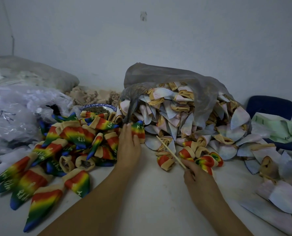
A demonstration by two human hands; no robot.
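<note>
Just beyond the left hand (129,148), a rainbow cone (138,132) is found on the table (150,193), its long axis running away from the person, blue tip toward the wall (158,40); straight fingers (126,133) are laid against its left side, not curled round it. A thin stick (169,150) is pinched in the right hand (195,174), slanted toward that cone, which is judged nearer the left hand.
</note>
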